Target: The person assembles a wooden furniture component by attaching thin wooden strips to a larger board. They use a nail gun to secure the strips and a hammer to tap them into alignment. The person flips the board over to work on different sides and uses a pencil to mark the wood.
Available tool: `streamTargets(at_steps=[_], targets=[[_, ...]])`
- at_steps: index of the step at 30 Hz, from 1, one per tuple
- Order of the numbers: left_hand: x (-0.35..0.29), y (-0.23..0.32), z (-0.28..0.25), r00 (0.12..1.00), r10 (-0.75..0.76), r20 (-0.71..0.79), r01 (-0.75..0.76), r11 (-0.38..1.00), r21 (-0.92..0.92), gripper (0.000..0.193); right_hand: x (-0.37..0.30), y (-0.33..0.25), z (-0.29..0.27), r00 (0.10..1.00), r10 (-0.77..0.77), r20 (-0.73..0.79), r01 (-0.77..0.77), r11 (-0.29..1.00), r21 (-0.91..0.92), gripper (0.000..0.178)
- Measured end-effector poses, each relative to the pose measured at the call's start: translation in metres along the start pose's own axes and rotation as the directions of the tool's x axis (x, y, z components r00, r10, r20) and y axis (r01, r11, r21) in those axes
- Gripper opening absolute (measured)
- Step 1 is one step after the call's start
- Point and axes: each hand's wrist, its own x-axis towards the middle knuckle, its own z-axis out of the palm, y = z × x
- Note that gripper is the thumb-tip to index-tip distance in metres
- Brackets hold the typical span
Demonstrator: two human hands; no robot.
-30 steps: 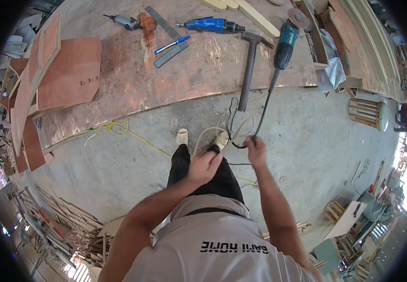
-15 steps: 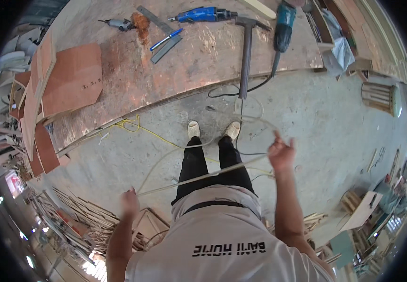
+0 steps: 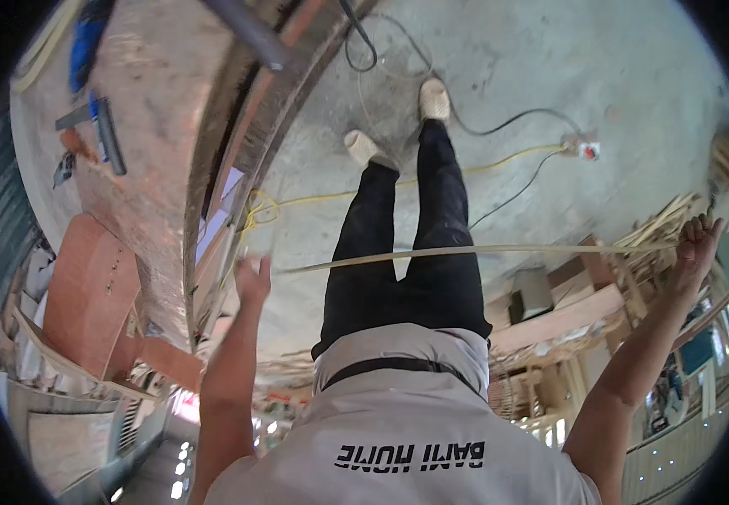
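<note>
A long, thin, pale flexible strip (image 3: pixel 432 252) stretches across in front of my thighs, nearly straight with a slight bow. Its right end runs to my right hand (image 3: pixel 698 241), which is raised far to the right with fingers curled round it. My left hand (image 3: pixel 253 282) is at the left, beside the workbench edge. Its fingers look apart, though somewhat blurred, and the strip's left end appears just to the right of them, not in the grip.
The wooden workbench (image 3: pixel 158 101) curves along the left, bearing a blue power tool (image 3: pixel 87 46), a blue pen (image 3: pixel 98 126) and a brown board (image 3: pixel 91 295). A yellow cord (image 3: pixel 314 198) crosses the floor to a socket box (image 3: pixel 585 150). Wood pieces (image 3: pixel 566 320) lie at the right.
I have turned to the right, so the workbench shows at the left. The strip has gone from looped to nearly straight. My right hand has swung outward; the left has parted from the strip.
</note>
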Motion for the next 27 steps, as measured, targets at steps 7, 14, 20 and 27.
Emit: streamTargets(at_steps=[7,14,20,27], targets=[[0.206,0.218,-0.088,0.863,-0.048,-0.502,-0.288,0.771,-0.568,0.049,-0.200,0.273,0.107,0.922,0.364,0.131,-0.273,0.852,-0.447,0.043],[0.287,0.249,-0.094,0.598,-0.128,-0.791,-0.027,0.983,-0.179,0.055,-0.317,0.404,0.113,0.729,0.485,0.484,-0.013,0.716,-0.698,0.016],[0.284,0.248,-0.090,0.909,-0.282,-0.307,-0.296,0.082,-0.952,0.036,-0.304,0.412,0.112,0.748,0.589,0.307,-0.198,0.639,-0.744,0.024],[0.304,0.284,-0.047,0.878,-0.281,-0.388,-0.471,-0.357,-0.807,0.036,-0.280,0.400,0.128,0.697,0.572,0.432,-0.057,0.646,-0.762,0.030]])
